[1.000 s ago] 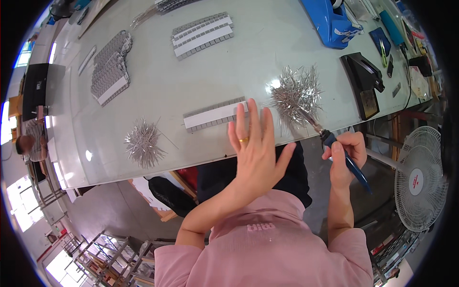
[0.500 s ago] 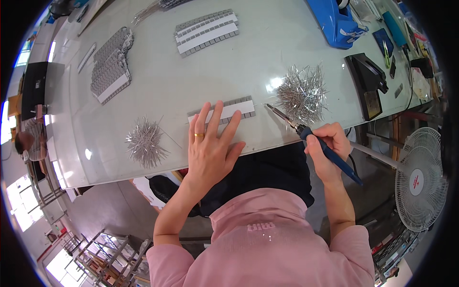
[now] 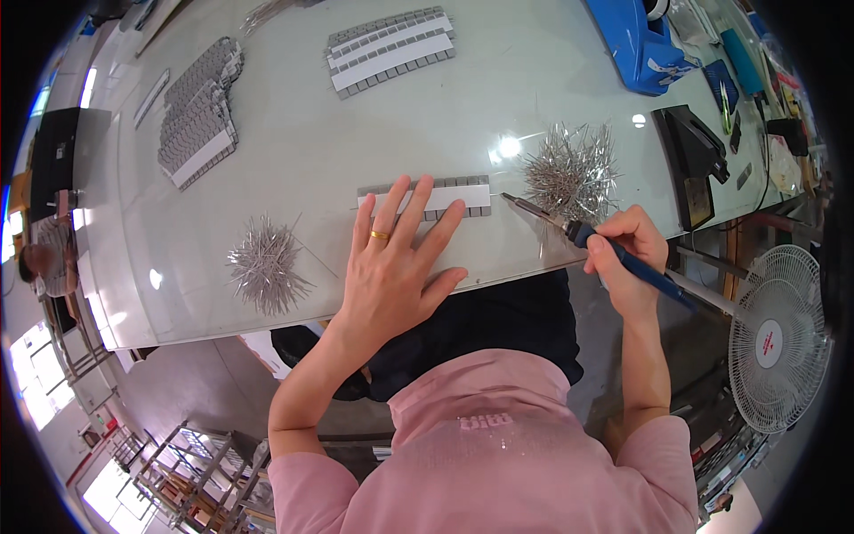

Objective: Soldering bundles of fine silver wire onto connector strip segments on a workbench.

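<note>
Two hands, left hand (image 3: 391,267) flat on grey-white strip (image 3: 445,196), right hand (image 3: 623,249) gripping blue-handled iron (image 3: 592,242)

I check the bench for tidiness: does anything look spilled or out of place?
Nothing looks spilled or damaged. The two pin piles are loose heaps, and the grey strip lies flat under the left hand.

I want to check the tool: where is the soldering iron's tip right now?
In the head view, the soldering iron is in the right hand, tip pointing left between the grey strip and the right wire pile.
</note>
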`<state>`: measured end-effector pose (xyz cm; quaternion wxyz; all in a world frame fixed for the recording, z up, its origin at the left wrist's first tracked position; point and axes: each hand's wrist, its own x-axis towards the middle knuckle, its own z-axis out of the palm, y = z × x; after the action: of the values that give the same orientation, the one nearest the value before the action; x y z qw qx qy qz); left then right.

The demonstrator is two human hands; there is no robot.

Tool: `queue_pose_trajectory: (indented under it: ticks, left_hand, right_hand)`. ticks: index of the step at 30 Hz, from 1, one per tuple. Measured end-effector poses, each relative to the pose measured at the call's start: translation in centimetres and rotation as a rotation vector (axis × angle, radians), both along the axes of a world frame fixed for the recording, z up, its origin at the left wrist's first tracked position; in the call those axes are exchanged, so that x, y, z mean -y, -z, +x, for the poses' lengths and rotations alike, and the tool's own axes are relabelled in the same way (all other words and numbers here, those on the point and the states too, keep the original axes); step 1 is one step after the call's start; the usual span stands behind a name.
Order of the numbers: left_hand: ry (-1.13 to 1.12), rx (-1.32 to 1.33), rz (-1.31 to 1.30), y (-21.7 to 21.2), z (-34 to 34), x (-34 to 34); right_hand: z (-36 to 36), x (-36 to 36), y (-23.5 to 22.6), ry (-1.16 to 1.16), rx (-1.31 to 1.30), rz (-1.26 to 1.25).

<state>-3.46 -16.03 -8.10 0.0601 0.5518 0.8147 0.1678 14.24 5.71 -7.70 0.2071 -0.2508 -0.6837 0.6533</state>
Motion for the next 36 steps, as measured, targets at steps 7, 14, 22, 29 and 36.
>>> queue_pose_trajectory:
  ticks: [7,14,22,29,36]
  left_hand:
    - [0.051,0.002,-0.026,-0.5,-0.9,-0.4]
    - [0.075,0.033,-0.069,-0.8,-1.4,-0.6]
    - [0.091,0.039,-0.077,-0.9,-1.6,-0.6]
    - [0.101,0.035,-0.065,-0.7,-1.8,-0.6]
    - [0.083,-0.03,-0.037,-0.9,-1.8,0.3]
  right_hand:
    - [-0.2,-1.5,0.1,-0.046,0.017,-0.058]
    - [-0.5,-1.9,-0.6,-0.126,0.079,0.02]
    - [-1.3,-1.5,-2.3,-0.124,0.13,0.205]
    - [-2.8,-0.8,-5.0,-0.287,0.139,0.526]
    - [-2.8,-2.1,-4.6,-0.319,0.117,0.496]
